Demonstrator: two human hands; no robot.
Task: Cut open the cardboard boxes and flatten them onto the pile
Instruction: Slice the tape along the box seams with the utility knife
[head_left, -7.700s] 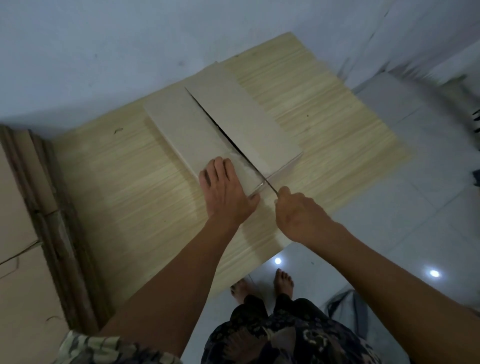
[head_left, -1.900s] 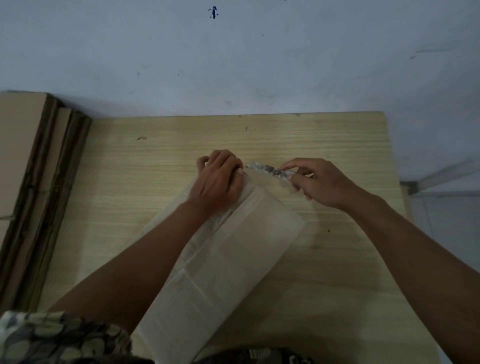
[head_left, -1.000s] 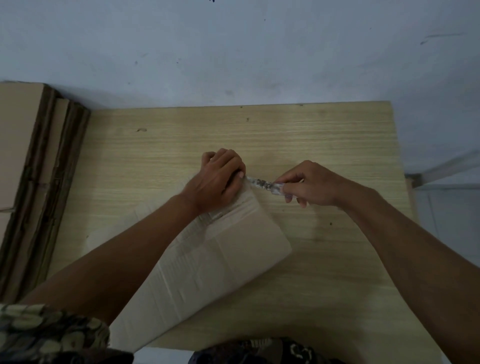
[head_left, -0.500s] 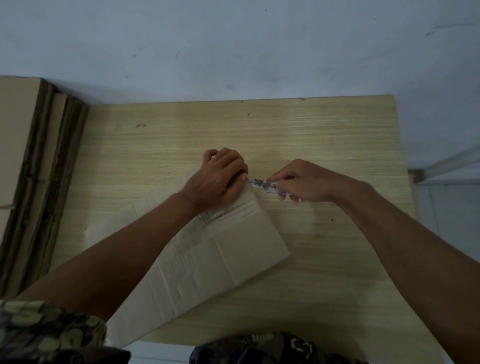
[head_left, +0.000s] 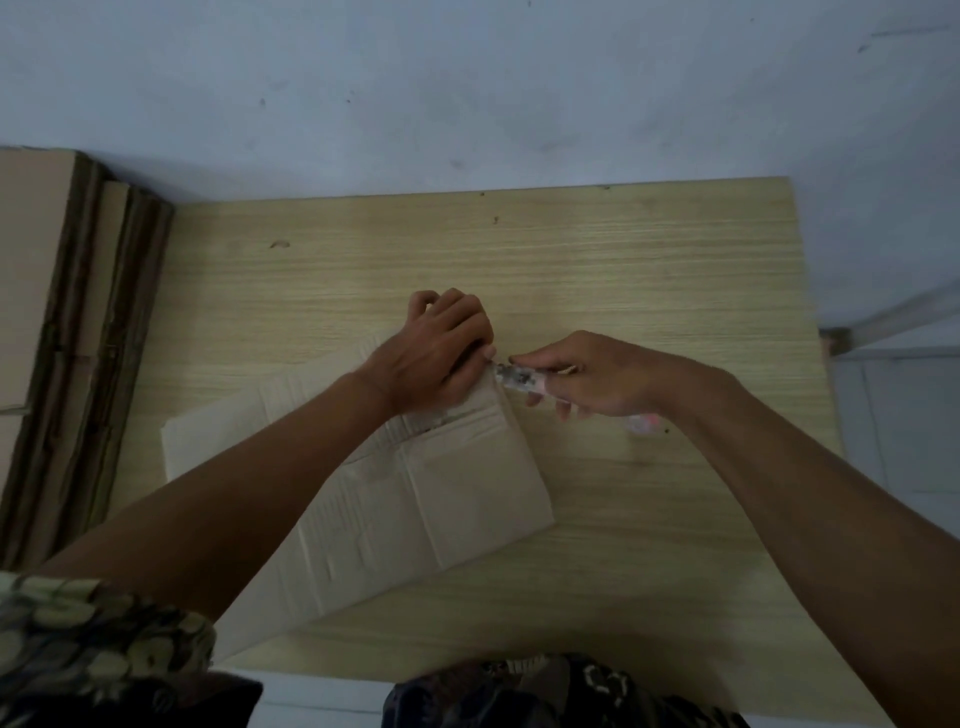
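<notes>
the cardboard box (head_left: 415, 499) lies nearly flat on the table (head_left: 649, 270), light and stiff but bending at its creases. the left hand (head_left: 441, 353) presses its far corner, fingers curled over the edge. the right hand (head_left: 587, 374) pinches a cutter (head_left: 517, 376) at that corner. best held at the edges, away from the blade. the pile (head_left: 62, 322) stands just left of the table.

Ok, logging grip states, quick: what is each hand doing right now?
Left hand: fingers curled, gripping the far end of the cardboard box.
Right hand: gripping the cutter, tip at the box's end.
</notes>
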